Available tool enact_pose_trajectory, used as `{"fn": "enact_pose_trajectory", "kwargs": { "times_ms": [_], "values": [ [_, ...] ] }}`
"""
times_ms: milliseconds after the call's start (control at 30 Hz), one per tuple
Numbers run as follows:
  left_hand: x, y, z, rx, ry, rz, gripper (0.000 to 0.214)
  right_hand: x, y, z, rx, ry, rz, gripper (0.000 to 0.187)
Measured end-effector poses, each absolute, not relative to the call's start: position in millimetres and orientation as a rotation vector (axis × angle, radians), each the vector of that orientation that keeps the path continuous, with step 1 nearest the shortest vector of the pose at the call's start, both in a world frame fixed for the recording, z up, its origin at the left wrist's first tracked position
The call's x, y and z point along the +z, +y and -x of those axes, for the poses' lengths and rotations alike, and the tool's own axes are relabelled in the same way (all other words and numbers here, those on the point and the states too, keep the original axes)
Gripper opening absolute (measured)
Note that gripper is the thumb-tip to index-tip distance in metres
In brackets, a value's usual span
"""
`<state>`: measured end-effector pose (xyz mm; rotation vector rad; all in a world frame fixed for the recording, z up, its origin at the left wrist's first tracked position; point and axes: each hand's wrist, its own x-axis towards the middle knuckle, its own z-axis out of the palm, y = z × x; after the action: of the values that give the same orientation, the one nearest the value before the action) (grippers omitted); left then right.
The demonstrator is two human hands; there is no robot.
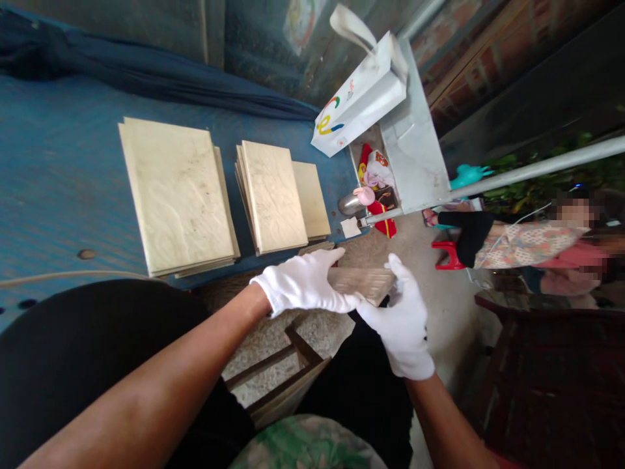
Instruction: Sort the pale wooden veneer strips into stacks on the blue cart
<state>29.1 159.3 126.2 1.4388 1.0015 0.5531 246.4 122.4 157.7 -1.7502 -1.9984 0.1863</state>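
My left hand and my right hand, both in white cotton gloves, hold a brown ribbed-backed tile between them. The left hand grips its near-left edge and the right hand its right edge. Just ahead, cream marbled tiles lie in stacks on a blue padded surface. The largest stack is at the left, a second stack is nearest my hands, and a lower stack sits beside it. My hands are clear of all the stacks.
A white paper bag and a metal flask sit in a grey metal box past the blue surface. A grey pole crosses at right. A seated person's floral sleeve and black-gloved hand are beside a red stool.
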Motion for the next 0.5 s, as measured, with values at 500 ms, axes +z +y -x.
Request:
{"fn": "enact_pose_trajectory", "kwargs": {
  "times_ms": [500],
  "values": [
    [143.3, 149.0, -29.7, 0.806, 0.725, -1.418, 0.107, 257.4, 141.3, -182.7, 0.445, -2.036, 1.615, 0.093]
  ]
}}
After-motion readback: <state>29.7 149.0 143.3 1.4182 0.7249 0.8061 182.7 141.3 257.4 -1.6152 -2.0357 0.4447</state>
